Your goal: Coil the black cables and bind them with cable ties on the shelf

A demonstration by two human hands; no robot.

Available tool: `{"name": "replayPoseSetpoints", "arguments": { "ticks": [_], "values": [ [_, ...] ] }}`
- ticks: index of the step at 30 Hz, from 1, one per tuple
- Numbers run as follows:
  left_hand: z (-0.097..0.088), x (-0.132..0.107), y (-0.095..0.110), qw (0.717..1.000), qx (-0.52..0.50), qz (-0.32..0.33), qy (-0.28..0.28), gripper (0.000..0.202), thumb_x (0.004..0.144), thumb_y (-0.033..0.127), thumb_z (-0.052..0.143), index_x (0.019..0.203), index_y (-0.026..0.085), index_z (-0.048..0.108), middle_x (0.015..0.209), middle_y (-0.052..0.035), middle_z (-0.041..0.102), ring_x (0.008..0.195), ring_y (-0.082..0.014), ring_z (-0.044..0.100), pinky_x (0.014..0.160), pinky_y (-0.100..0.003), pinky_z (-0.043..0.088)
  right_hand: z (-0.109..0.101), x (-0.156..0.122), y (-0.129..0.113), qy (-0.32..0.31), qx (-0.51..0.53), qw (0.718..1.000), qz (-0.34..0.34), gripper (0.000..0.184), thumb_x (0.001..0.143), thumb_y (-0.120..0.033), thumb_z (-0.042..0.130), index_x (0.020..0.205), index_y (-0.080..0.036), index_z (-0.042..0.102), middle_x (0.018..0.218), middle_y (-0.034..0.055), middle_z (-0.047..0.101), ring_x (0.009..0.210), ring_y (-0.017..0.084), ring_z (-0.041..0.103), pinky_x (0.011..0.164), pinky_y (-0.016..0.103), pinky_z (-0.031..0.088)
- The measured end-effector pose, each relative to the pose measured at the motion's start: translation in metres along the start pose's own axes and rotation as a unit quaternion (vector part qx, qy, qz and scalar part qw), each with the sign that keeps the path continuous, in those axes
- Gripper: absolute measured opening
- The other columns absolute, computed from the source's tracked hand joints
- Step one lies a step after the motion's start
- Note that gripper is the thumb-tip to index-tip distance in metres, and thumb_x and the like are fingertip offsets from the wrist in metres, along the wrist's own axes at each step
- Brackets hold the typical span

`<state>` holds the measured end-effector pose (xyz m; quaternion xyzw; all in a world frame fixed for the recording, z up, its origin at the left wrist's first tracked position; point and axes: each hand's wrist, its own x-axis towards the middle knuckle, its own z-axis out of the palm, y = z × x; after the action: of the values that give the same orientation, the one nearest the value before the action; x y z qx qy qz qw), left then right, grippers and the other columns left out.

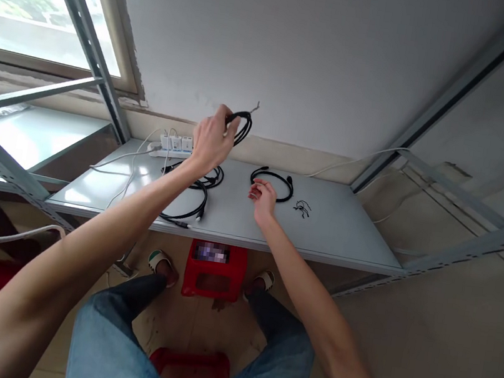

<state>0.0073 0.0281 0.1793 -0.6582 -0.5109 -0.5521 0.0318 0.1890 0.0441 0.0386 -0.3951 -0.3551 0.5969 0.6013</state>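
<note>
High above the shelf, my left hand [213, 139] grips a coiled black cable [245, 126]. A thin twisted tie [255, 107] sticks out from the coil's upper right. My right hand [263, 200] hovers by the shelf, palm turned inward, its fingers loosely bent and apart, with nothing visible in them. Just behind it lies another black cable [290, 188] in an open loop, its plug ends toward the wall. To the right sits a small heap of dark twist ties [303, 208]. Several black cables [203, 207] lie looped at the left, partly hidden by my left forearm.
The grey metal shelf [336, 227] runs along the wall between slotted uprights. A white power strip [170, 150] with plugged-in chargers and white cords stands at the back left. Below are a red stool [215, 272] bearing a blurred-out object and another red seat [190, 363].
</note>
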Motion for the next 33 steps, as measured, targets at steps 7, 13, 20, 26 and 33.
{"name": "replayPoseSetpoints", "arguments": {
  "ticks": [7,13,20,26,33],
  "values": [
    [0.045,-0.078,-0.011,0.905,0.25,0.111,-0.325,0.028,0.107,0.016,0.044,0.127,0.016,0.064,0.116,-0.0167,0.074,0.099,-0.0292,0.076,0.083,-0.035,0.052,-0.017,0.004,-0.032,-0.103,0.097,0.985,0.102,0.034,0.108,-0.054,0.062,0.103,-0.021,0.065,0.1,0.0108,0.076,0.099,0.024,0.073,0.086,0.036,0.062],
    [0.047,-0.089,-0.019,0.853,0.295,0.167,-0.398,0.038,0.105,0.008,0.04,0.133,0.011,0.065,0.125,-0.0211,0.073,0.114,-0.0315,0.074,0.093,-0.039,0.053,0.005,0.018,-0.015,0.033,0.031,0.981,0.19,0.021,0.105,-0.008,0.059,0.086,-0.018,0.061,0.067,0.0023,0.065,0.065,0.014,0.064,0.072,0.025,0.061],
    [0.011,-0.103,-0.048,0.847,0.175,0.118,-0.487,0.063,0.106,0.05,0.06,0.161,0.019,0.053,0.136,-0.0154,0.077,0.128,-0.0326,0.069,0.106,-0.039,0.05,0.001,0.021,-0.018,0.05,0.072,0.979,0.185,0.029,0.097,0.007,0.045,0.103,-0.019,0.057,0.069,0.0002,0.065,0.065,0.014,0.066,0.064,0.022,0.062],
    [-0.005,-0.117,-0.1,0.844,0.077,0.059,-0.527,0.058,0.111,0.06,0.045,0.142,0.019,0.07,0.148,-0.0138,0.071,0.131,-0.0284,0.07,0.108,-0.033,0.048,-0.021,0.019,-0.007,0.057,0.077,0.975,0.198,0.03,0.095,0.007,0.047,0.089,-0.022,0.049,0.07,-0.0014,0.058,0.055,0.011,0.054,0.046,0.016,0.046],
    [0.005,-0.123,-0.103,0.828,0.181,0.204,-0.489,0.044,0.097,0.027,0.07,0.141,0.022,0.069,0.143,-0.0113,0.07,0.134,-0.0295,0.064,0.118,-0.038,0.041,-0.019,0.028,-0.01,-0.028,0.102,0.986,0.13,0.028,0.09,0.006,0.048,0.081,-0.02,0.051,0.073,-0.0011,0.054,0.049,0.006,0.031,0.042,0.012,0.03]
  ]
}}
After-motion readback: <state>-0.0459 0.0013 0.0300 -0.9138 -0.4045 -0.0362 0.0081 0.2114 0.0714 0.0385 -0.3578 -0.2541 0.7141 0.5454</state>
